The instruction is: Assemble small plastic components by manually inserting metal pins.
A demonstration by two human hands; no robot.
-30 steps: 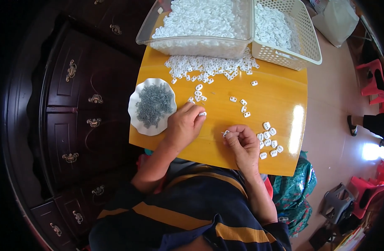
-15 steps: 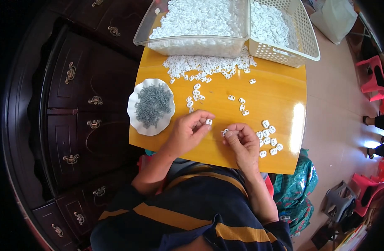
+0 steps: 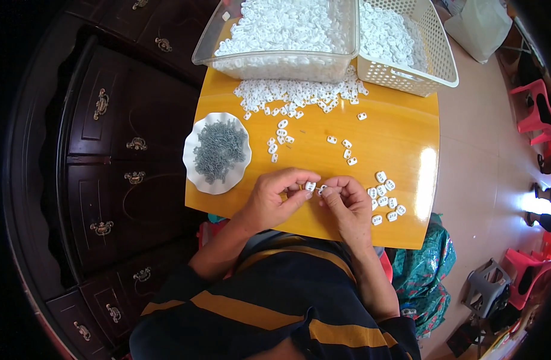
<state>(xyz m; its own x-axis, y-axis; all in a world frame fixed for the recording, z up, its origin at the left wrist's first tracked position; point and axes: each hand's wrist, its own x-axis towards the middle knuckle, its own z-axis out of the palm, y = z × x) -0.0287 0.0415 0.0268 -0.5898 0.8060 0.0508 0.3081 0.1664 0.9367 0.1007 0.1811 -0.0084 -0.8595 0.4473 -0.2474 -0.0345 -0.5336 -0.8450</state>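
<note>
My left hand [image 3: 275,195] pinches a small white plastic piece [image 3: 310,186] between thumb and fingers over the near part of the orange table [image 3: 401,144]. My right hand [image 3: 347,201] meets it from the right and holds a tiny metal part [image 3: 321,189] against that piece. A white scalloped dish [image 3: 194,171] of small grey metal parts sits left of my left hand. A cluster of white pieces [image 3: 384,198] lies just right of my right hand. More loose white pieces [image 3: 296,96] are strewn across the table's far side.
A clear plastic bin [image 3: 275,60] and a white perforated basket [image 3: 431,66], both full of white pieces, stand at the table's far edge. Dark wooden drawers [image 3: 107,168] with brass handles line the left. Red and grey stools [image 3: 509,276] stand on the floor at right.
My left hand drew back from the scattered pieces with one white piece and came up to my right hand, which stayed in place near the table's front.
</note>
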